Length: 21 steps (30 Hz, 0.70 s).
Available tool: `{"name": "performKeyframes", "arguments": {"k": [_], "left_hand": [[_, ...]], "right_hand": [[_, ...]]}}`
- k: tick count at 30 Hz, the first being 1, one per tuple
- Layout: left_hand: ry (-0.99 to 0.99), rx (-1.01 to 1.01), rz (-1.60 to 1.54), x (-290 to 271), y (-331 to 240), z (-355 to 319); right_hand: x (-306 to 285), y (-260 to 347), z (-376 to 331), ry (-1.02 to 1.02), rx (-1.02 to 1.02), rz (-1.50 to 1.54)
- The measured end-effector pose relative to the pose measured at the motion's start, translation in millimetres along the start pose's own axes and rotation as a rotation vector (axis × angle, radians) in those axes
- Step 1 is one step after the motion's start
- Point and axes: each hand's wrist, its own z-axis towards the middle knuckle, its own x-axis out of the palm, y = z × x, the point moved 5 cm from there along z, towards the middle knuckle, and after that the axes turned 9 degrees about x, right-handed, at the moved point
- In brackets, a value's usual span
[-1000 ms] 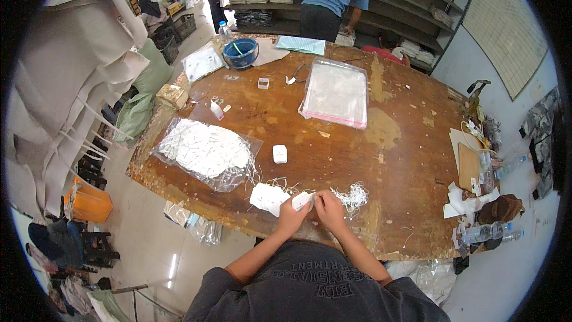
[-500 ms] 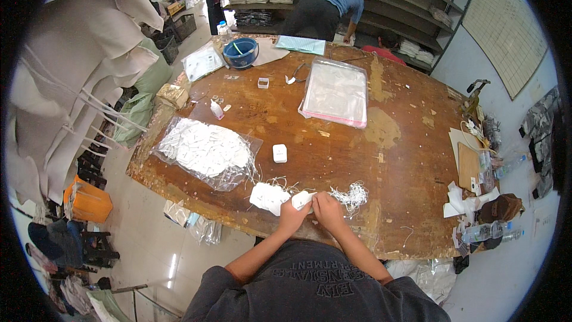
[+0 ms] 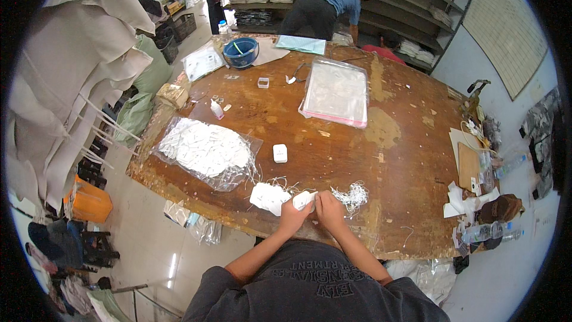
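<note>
Close to the table's near edge, my left hand (image 3: 292, 217) grips a white tag (image 3: 302, 200) by its lower end. Beside it my right hand (image 3: 329, 210) is closed, its fingertips at the tag's right edge; whatever they pinch is too small to make out. A small pile of white tags with strings (image 3: 268, 197) lies just left of my left hand. To the right of my right hand is a tangled bunch of white strings (image 3: 351, 195). Farther left, an opened clear bag holds a large heap of white tags (image 3: 205, 148).
A small white box (image 3: 280, 153) stands beyond my hands. Farther off are a stack of clear plastic sleeves (image 3: 336, 90), a blue bucket (image 3: 241, 53) and a small bottle (image 3: 217, 110). Bottles (image 3: 485, 232) and a cap (image 3: 501, 208) lie at right. Another person (image 3: 328, 3) bends by the shelves.
My right hand has shifted slightly to the right, away from the left hand. The tag stays in my left hand. The person at the shelves has moved an arm.
</note>
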Motion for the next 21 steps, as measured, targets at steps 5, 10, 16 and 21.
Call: {"name": "performKeyframes", "arguments": {"k": [5, 10, 16, 21], "left_hand": [[-0.001, -0.004, 0.010, 1.5, 6.5, 0.5], [-0.020, 0.112, 0.093, -0.2, 2.9, 0.2], [0.140, 0.692, 0.641, -4.5, -26.4, 3.0], [0.248, 0.795, 0.933, 0.4, -22.5, 3.6]], "right_hand": [[-0.8, 6.5, 2.0, 0.018, -0.036, 0.008], [-2.2, 6.4, 2.1, -0.002, -0.060, 0.057], [11.2, -20.7, 1.6, 0.266, 0.363, 0.568], [39.6, -49.5, -17.1, 0.422, 0.855, 1.241]]}}
